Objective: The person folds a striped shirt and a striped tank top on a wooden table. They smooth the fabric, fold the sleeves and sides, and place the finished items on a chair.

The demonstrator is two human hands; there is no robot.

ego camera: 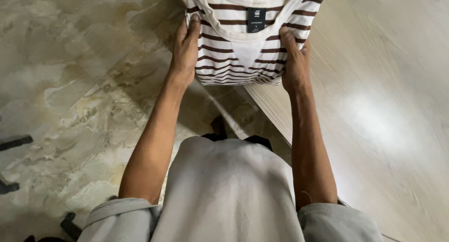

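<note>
A folded white shirt with brown stripes point(234, 50) lies at the corner of a pale wooden table point(374, 106), its collar and dark neck label facing up. My left hand point(184, 47) grips the shirt's left edge, fingers curled over the fabric. My right hand point(294, 62) holds the shirt's right side, thumb on top. Both forearms reach forward from my grey-sleeved body. The top of the shirt runs out of frame.
A marbled beige stone floor point(70, 83) lies to the left and under the table edge. Dark objects point(14, 141) sit at the far left on the floor. The table surface stretches to the right with a bright glare spot.
</note>
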